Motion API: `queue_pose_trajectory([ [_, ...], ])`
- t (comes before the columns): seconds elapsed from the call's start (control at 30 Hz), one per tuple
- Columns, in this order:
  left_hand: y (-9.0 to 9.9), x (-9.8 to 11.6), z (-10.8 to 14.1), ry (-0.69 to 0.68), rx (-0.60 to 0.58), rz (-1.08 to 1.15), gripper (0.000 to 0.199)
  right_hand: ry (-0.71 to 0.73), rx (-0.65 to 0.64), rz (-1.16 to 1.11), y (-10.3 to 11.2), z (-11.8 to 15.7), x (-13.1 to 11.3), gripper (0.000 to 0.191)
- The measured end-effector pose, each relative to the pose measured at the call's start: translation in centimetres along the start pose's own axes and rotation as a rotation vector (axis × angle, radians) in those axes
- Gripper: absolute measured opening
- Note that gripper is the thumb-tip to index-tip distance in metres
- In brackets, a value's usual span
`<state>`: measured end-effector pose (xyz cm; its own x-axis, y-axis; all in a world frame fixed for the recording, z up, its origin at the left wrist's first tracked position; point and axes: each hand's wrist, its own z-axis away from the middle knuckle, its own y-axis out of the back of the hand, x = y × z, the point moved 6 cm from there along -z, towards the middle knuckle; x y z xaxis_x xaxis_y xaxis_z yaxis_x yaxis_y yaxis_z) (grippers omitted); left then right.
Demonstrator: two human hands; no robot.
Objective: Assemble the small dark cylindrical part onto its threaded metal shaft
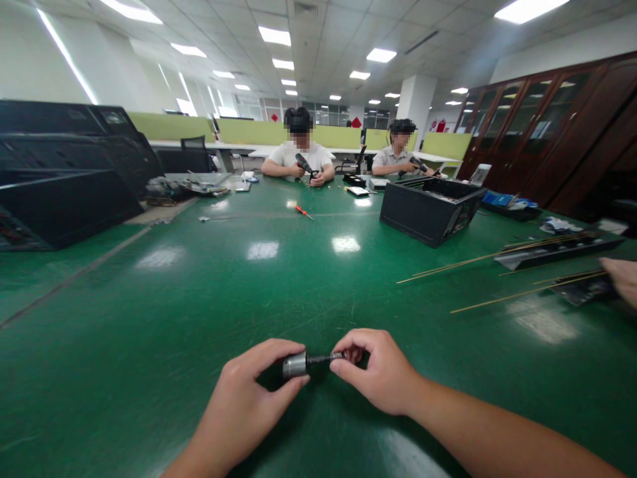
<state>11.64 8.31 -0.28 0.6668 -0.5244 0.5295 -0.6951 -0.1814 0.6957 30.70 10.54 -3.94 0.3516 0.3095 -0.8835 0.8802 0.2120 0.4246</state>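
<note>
A round silver piece [296,364] with a thin dark rod [318,359] at its 3 o'clock.
The left hand [249,392] pinches the silver piece, which sits at that hand's 3 o'clock. The right hand [385,372] pinches the rod's other end, at that hand's 9 o'clock. Any writing there is too small to read. On the green surface [223,292], an orange screwdriver [300,210] lies near 12 o'clock.

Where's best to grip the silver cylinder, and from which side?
Grip the silver cylinder by its wide round body, probably from the left, as the left hand does: the thin dark shaft juts rightward, its end in the right hand.
</note>
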Motion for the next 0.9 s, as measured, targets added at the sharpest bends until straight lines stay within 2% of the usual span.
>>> queue_pose_trajectory([
  [0.9, 0.10, -0.71, 0.07, 0.039, -0.006, -0.005, 0.021, -0.026, 0.027, -0.040, 0.04, -0.09, 0.06, 0.007],
])
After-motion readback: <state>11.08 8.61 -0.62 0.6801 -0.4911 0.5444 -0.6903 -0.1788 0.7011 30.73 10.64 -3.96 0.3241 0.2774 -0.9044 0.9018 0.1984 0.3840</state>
